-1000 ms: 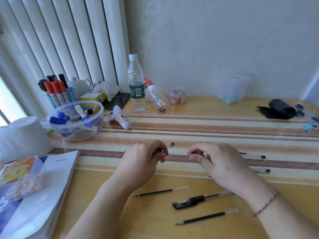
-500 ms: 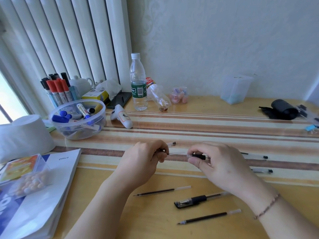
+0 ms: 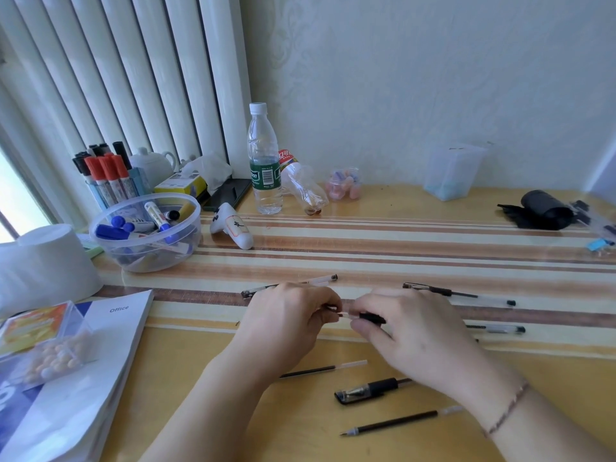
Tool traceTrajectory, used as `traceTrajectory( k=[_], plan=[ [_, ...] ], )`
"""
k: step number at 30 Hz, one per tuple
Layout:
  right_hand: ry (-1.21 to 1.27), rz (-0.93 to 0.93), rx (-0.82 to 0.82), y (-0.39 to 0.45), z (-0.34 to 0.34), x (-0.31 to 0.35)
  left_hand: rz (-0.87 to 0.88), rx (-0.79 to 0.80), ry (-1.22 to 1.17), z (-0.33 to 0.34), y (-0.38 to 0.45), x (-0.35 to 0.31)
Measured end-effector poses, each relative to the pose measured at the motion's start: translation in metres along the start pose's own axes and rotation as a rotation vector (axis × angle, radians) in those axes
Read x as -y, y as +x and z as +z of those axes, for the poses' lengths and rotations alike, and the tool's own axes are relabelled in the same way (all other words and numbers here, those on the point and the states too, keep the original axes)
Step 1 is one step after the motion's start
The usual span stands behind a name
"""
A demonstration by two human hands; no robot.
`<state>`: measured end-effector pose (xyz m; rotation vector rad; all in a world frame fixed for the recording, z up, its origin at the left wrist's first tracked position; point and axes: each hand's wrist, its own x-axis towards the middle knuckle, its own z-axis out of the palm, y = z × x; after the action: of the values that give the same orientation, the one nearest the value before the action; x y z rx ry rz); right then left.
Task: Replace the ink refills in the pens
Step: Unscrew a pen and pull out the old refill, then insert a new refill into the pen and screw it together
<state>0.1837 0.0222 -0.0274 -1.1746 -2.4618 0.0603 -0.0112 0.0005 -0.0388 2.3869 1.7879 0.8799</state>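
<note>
Joining the pen halves over the tabletop (image 3: 433, 201).
My left hand (image 3: 286, 323) pinches the barrel, right hand (image 3: 413, 331) grips the black grip section (image 3: 371, 317); I'd keep both aligned, twisting gently.

Wooden desk (image 3: 416, 205), striped mat (image 3: 400, 248), loose refills (image 3: 393, 422)

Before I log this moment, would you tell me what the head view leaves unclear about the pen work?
- Pen between the left hand and right hand: fingers cover most of it; whether a refill sits inside cannot be told.
- Pen behind the left hand: its middle is hidden by that hand.
- Grip section: its far end runs under the right wrist.
- Water bottle label: print too small.
</note>
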Motion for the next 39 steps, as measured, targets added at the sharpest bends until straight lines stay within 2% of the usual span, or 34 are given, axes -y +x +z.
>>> traceTrajectory(
  k=[2,4,7,9,12,16,23,35,39],
  plan=[
    [0.063,0.033,-0.002,0.0,0.006,0.002,0.039,-0.057,-0.038,0.003,0.001,0.0],
    [0.205,0.111,-0.05,0.002,0.008,-0.001,0.053,-0.199,-0.15,0.0,0.004,0.0],
    [0.486,0.24,-0.248,0.008,0.006,-0.01,0.05,-0.448,-0.323,-0.011,0.005,-0.002],
    [0.607,0.262,-0.364,0.01,0.002,-0.014,0.028,-0.51,-0.324,-0.016,0.005,-0.003],
    [0.69,0.219,-0.422,0.01,-0.002,-0.011,-0.007,-0.454,-0.294,-0.015,0.005,-0.002],
    [0.655,0.152,-0.396,0.008,-0.001,-0.006,-0.036,-0.388,-0.286,-0.012,0.005,-0.001],
    [0.333,0.065,-0.322,0.005,-0.003,-0.001,-0.041,-0.372,-0.332,-0.01,0.006,0.002],
    [0.16,-0.061,-0.298,0.003,-0.01,0.004,0.007,-0.256,-0.246,-0.005,0.003,-0.003],
    [0.058,-0.098,-0.214,0.003,-0.011,0.003,0.029,-0.181,-0.164,-0.003,0.002,-0.002]
  ],
)
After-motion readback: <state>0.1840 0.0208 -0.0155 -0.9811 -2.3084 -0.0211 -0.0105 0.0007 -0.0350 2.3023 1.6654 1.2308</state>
